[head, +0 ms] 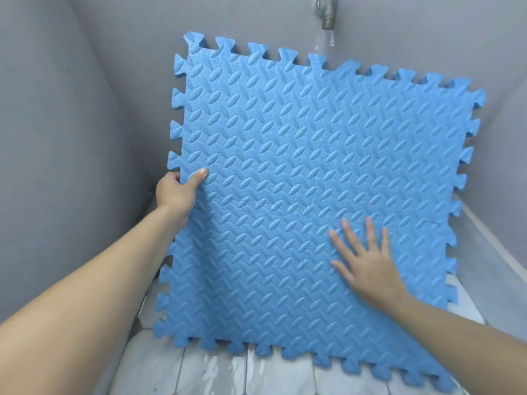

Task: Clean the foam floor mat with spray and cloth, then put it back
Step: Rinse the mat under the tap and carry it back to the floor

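Note:
A blue foam floor mat (pixel 299 166) with a leaf-pattern surface and jigsaw edges stands almost upright in a grey corner, filling the middle of the head view. My left hand (pixel 178 192) grips its left edge, thumb on the front and fingers behind. Lower right on the mat's face, my right hand (pixel 368 260) lies flat with the fingers spread. A metal tap (pixel 328 12) sticks out of the wall above the mat's top edge, and water runs from it onto that edge. No spray bottle or cloth is visible.
Grey walls close in on the left, behind and to the right. Below the mat is a wet floor of pale tiles (pixel 216 369). A pale ledge (pixel 496 246) runs along the right wall.

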{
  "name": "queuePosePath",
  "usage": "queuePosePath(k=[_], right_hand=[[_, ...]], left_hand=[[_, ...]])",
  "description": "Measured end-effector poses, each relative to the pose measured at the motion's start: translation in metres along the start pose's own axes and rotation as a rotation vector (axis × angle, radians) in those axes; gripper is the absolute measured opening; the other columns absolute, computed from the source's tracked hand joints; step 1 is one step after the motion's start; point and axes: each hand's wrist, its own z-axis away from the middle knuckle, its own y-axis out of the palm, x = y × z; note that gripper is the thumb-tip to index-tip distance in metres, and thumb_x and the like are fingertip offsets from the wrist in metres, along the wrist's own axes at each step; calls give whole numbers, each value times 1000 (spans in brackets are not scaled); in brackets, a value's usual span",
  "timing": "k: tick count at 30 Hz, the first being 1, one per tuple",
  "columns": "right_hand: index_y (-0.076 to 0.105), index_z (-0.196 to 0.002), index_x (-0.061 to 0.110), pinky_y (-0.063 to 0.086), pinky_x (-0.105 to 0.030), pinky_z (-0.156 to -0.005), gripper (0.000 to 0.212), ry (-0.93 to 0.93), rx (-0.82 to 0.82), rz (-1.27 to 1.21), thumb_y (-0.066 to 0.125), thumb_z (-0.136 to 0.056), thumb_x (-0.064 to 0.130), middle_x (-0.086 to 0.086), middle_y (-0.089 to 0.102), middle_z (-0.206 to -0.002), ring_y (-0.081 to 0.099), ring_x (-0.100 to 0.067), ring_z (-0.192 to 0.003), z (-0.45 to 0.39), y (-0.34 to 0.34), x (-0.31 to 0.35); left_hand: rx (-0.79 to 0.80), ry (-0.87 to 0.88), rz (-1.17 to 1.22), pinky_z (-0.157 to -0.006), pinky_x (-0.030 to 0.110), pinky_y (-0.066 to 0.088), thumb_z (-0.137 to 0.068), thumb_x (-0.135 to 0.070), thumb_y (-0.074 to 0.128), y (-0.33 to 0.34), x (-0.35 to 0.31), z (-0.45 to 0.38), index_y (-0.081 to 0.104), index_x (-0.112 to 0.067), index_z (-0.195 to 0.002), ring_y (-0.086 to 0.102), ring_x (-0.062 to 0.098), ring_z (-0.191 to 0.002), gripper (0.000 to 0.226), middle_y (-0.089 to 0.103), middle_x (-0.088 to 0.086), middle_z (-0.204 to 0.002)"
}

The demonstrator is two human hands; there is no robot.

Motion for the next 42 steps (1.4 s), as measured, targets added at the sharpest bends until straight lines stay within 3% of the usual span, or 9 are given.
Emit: queuePosePath(k=[3,5,14,22,28,30,37,39,42], right_hand=[[29,-150,36,13,-66,-113,62,-887,35,172,42,-93,58,5,33,-157,27,-32,-146,32,28,72],[32,-148,36,-1,-64,-116,67,-1119,122,229,51,-88,59,5,27,-160,23,-25,-148,33,34,116],[32,-151,31,14,-67,-113,61,-389,-156,2,40,-96,57,-5,27,-160,23,-32,-148,-149,-30,150],[41,-146,31,-2,-61,-117,56,-1112,146,94,47,-94,50,-1,29,-159,25,-24,-147,23,19,96],[19,-153,37,26,-72,-106,58,17,1,122,33,-98,49,-4,24,-161,21,-31,-148,-9,-37,-78],[16,-154,31,25,-69,-109,61,195,24,103,24,-98,55,-8,18,-162,16,-38,-148,-5,-48,-98],[35,-146,40,24,-74,-105,58,-920,250,285,35,-91,61,1,29,-159,29,-35,-145,87,-12,-27],[33,-147,40,23,-68,-106,56,-826,177,280,39,-94,57,1,30,-159,31,-23,-145,58,-17,-39],[16,-153,39,28,-67,-106,59,-157,45,130,27,-98,55,0,26,-160,17,-22,-150,-16,-41,-72]], left_hand=[[2,18,-16,-77,26,44,-81,-45,70,1,3,0,62,-13,-112,60,12,-91,45,66,-5,-107],[-4,27,-27,-79,27,44,-82,-47,69,-4,3,-2,61,-14,-116,60,13,-94,48,64,-5,-109],[-69,3,-93,-79,27,44,-83,-48,67,-38,16,-10,61,-10,-119,59,15,-96,52,64,-2,-111],[-89,4,-178,-81,31,42,-85,-50,63,-37,37,-17,61,-6,-115,59,24,-98,53,64,13,-120],[-116,-41,-203,-84,34,41,-85,-53,62,-30,38,-17,57,-5,-121,56,33,-112,60,55,15,-130],[-114,-42,-215,-89,38,43,-85,-52,62,-31,37,-15,56,-4,-121,56,34,-112,61,55,16,-129],[-109,-50,-235,-99,41,41,-86,-49,62,-33,27,-7,54,-2,-126,53,37,-117,62,51,20,-134],[-111,-66,-226,-98,42,41,-85,-51,63,-34,24,-7,54,-4,-126,53,37,-116,63,49,20,-135],[-101,-97,-220,-101,43,40,-86,-50,62,-33,23,-4,50,-4,-131,50,39,-121,66,44,20,-139]])
